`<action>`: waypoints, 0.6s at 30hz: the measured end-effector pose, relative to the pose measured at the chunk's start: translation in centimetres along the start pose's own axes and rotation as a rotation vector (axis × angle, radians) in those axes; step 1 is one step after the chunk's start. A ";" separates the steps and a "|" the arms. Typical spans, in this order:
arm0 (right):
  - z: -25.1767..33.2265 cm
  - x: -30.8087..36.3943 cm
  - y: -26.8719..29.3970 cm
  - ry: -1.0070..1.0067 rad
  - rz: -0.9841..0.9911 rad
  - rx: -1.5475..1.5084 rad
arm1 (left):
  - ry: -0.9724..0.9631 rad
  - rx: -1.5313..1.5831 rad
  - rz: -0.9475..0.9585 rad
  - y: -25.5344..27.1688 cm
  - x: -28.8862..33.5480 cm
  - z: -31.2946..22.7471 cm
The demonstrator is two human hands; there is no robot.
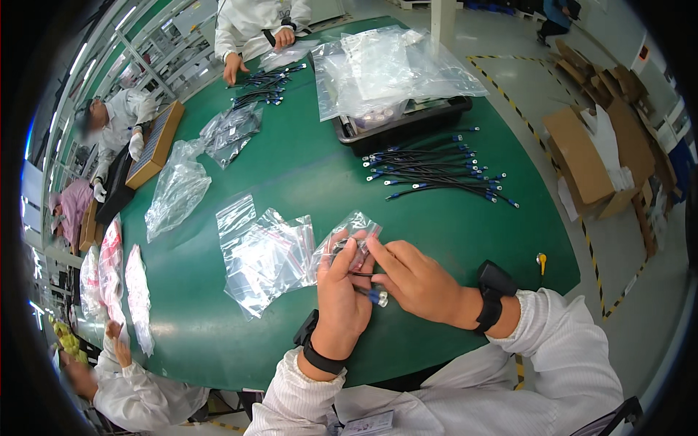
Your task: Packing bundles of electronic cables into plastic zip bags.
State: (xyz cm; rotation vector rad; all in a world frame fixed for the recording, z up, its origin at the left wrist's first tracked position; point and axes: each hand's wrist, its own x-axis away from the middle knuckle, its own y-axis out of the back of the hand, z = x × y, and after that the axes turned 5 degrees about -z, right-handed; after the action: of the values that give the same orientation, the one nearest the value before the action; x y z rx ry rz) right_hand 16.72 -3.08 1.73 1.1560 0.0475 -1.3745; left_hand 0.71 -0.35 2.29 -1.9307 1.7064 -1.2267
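My left hand (340, 304) is closed around a small clear plastic bag (358, 220) and short black cables, whose blue sleeves and metal ring lugs (376, 296) stick out below the fingers. With its fingertips, my right hand (418, 280) pinches the same bag at its right side. Part of the bag and the cables' other ends are hidden by my fingers. Left of my hands lies a pile of flat clear zip bags (265, 261). Beyond them, several loose black cables with blue-sleeved lugs (429, 171) are spread on the green table (291, 171).
A black bin (414, 123) heaped with large clear bags (392, 69) stands at the back. Crumpled plastic bags (178, 192) lie further left. A yellow-ended cord (541, 261) is at the right edge. Across the table, another person's hands (234, 67) are near more cables (262, 91).
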 end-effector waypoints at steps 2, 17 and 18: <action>-0.4 0.1 0.1 0.039 -0.010 -0.013 | 0.050 0.006 0.011 0.0 0.1 0.0; 0.5 -0.1 0.5 -0.059 0.150 0.124 | -0.166 -0.097 -0.046 -0.1 -0.5 0.7; 0.6 0.0 0.5 -0.072 0.180 0.154 | -0.159 -0.075 -0.042 -0.2 -0.5 0.6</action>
State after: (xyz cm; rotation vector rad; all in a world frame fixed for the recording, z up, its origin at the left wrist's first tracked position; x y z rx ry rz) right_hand 16.73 -3.57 2.34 1.2066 -0.2122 -1.2748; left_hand 1.37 -0.08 1.88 -2.0573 1.6600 -1.0060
